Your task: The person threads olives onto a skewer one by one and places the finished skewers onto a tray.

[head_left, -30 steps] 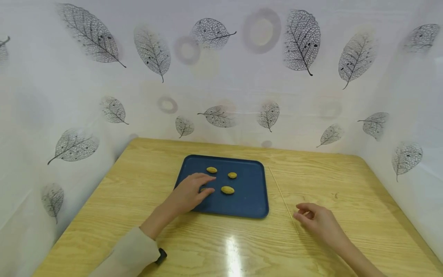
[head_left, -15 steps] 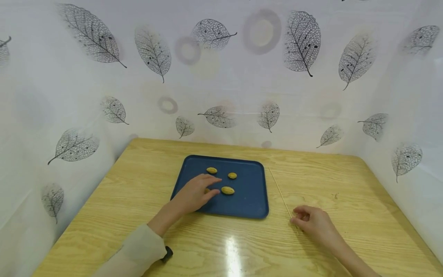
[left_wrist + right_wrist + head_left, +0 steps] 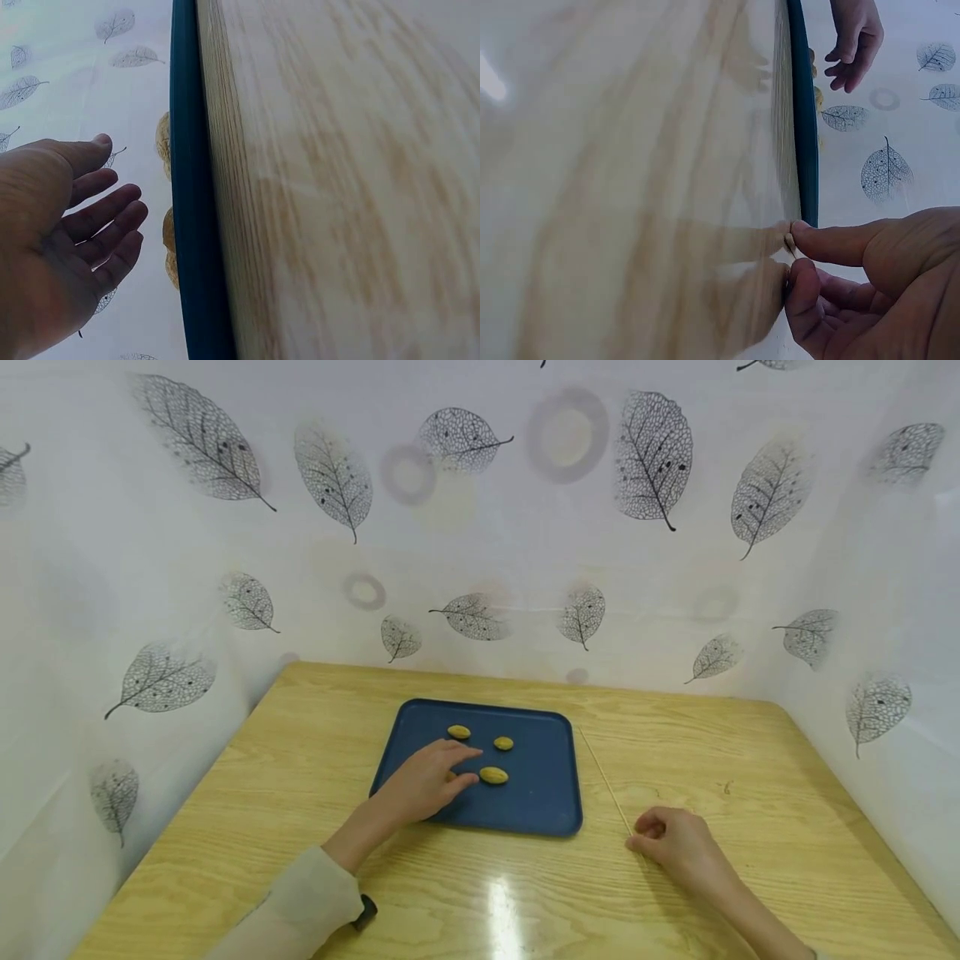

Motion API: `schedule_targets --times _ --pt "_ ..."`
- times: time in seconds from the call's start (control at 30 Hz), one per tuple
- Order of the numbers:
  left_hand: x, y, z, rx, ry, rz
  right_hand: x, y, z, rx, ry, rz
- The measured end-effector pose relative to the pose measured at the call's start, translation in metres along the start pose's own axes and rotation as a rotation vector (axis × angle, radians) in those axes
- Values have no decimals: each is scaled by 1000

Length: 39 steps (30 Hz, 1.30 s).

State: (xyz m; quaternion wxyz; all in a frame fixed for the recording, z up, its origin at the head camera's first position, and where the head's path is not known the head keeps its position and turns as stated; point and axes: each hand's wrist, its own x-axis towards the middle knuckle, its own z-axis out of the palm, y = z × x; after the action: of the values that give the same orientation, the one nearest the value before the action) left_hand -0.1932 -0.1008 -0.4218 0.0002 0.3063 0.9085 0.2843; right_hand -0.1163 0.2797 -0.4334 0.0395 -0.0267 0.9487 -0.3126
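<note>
A thin pale wooden skewer lies on the table to the right of a dark blue tray. At its near end, my right hand pinches it between thumb and fingers; in the right wrist view the skewer's tip shows between the thumb and finger. My left hand hovers over the left part of the tray, fingers spread and holding nothing. On the tray lie several yellow-brown nut-like pieces: one oval piece is just right of my left fingertips, and another is partly hidden behind that hand.
The wooden table carries the tray near its middle. A white leaf-print sheet surrounds the table at the back and sides. A small dark mark is on the table at the right.
My right hand has moved slightly left and down onto the skewer and now pinches it. My left hand has shifted a little to the right over the tray.
</note>
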Motion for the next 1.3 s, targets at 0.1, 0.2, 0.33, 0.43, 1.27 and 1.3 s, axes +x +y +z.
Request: schedule_targets --times 0.1,0.2,0.33,0.43,1.27,1.3 --pt "0 1 0 4 -1 -4 2 0 -1 51 -23 36" --pt "0 2 -1 0 -5 -9 3 -1 -1 100 -43 83" --pt "1 3 -3 11 -14 -18 3 -3 -3 91 -43 101" --pt "3 2 -3 29 -22 -23 4 -4 -4 64 -44 90" --pt "25 -1 13 160 -103 -34 4 1 -12 1 -89 69" --pt "25 -1 14 168 -103 -36 4 2 -13 13 -98 69"
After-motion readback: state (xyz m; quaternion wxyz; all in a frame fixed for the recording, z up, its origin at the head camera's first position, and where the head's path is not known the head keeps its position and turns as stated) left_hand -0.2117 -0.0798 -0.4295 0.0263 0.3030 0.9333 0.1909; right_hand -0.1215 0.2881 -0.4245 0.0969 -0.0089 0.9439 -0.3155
